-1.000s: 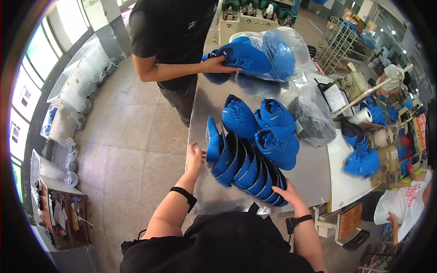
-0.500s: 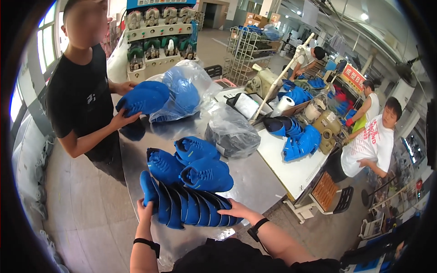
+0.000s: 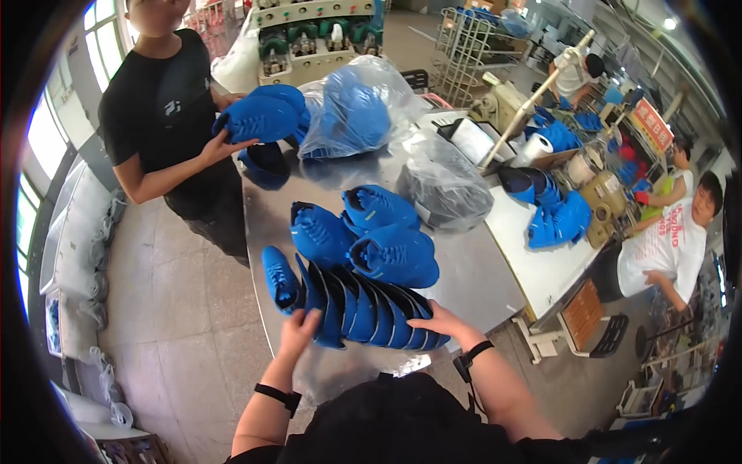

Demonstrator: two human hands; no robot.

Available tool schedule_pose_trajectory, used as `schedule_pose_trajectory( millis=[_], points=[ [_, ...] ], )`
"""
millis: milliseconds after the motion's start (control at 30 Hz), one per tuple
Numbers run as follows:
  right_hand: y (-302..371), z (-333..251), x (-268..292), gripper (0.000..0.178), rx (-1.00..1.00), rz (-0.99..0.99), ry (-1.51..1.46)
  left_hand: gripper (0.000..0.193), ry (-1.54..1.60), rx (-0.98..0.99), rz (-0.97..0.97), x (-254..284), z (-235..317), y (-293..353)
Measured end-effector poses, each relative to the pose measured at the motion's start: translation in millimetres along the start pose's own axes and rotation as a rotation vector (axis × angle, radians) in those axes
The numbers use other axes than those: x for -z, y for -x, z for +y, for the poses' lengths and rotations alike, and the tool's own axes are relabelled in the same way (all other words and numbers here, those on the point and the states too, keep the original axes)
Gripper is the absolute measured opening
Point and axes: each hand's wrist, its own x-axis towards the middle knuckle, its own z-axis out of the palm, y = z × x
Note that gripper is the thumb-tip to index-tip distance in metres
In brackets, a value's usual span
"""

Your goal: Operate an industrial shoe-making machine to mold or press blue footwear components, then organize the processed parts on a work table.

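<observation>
Red print point(image 3: 671, 230) on white shirt point(image 3: 648, 261); lettered sign point(image 3: 651, 126)

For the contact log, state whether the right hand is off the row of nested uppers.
No, the right hand touches the row near its right end.

Nested blue shoe uppers point(image 3: 372, 313), dark inside, lie in a row from beside the left hand point(image 3: 297, 331) to beneath the right hand point(image 3: 450, 323). One laced blue upper point(image 3: 279, 272) points away, just beyond the left hand.
</observation>
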Motion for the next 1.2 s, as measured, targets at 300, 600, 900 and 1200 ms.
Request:
schedule_pose_trajectory(
  millis=[300,600,900,1200],
  points=[
    [13.5,12.3,-3.6,0.084,0.133,-0.15,-0.037,0.102,0.047,-0.016,-0.184,-45.9,2.7,50.9],
    [4.5,-19.1,15.2,0.073,-0.001,-0.273,-0.125,0.078,0.125,0.057,-0.175,-63.5,-21.8,74.8],
    [-101.7,7.6,70.8,0.121,0.038,0.506,-0.061,0.075,0.082,0.039,-0.118,-60.3,10.7,77.0],
    [-124.2,5.7,72.5,0.095,-0.07,-0.075,-0.363,0.072,0.169,0.387,-0.033,-36.1,7.4,89.1]
  ],
)
